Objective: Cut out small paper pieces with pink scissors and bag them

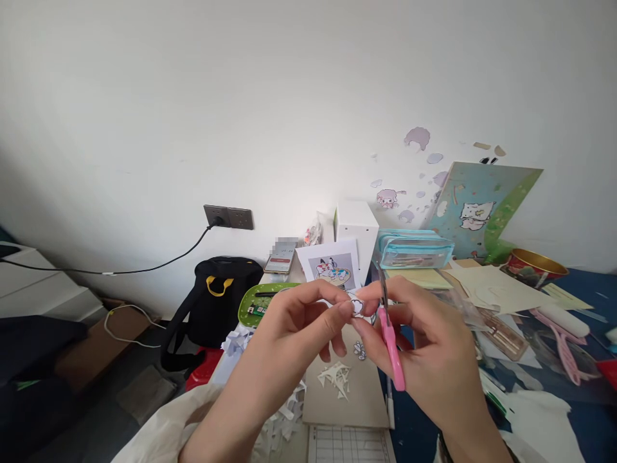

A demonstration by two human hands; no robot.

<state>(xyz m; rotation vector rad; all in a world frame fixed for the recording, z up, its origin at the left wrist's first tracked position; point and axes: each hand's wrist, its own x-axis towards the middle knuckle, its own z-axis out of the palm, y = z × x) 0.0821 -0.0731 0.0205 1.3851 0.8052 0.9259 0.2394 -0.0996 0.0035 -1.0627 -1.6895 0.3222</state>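
Note:
In the middle of the head view, my left hand (301, 325) pinches a small white paper cutout (357, 307) with a dark scalloped outline between thumb and fingers. My right hand (429, 341) has thumb and fingertips at the cutout's other edge. Pink-handled scissors (394, 354) hang in that same hand, blades pointing up and away from the paper. Under my hands, pale paper scraps (336, 379) lie in a heap on a grey-brown board (347, 411). Beside them on the board is another small outlined cutout (359, 350).
White scraps (285, 418) pile left of the board. A green tray (248, 299), printed picture (354, 257) and white box (357, 222) stand behind. Rightward are a clear pencil case (414, 249), a red-gold tin (537, 267) and papers. A black bag (222, 321) sits left.

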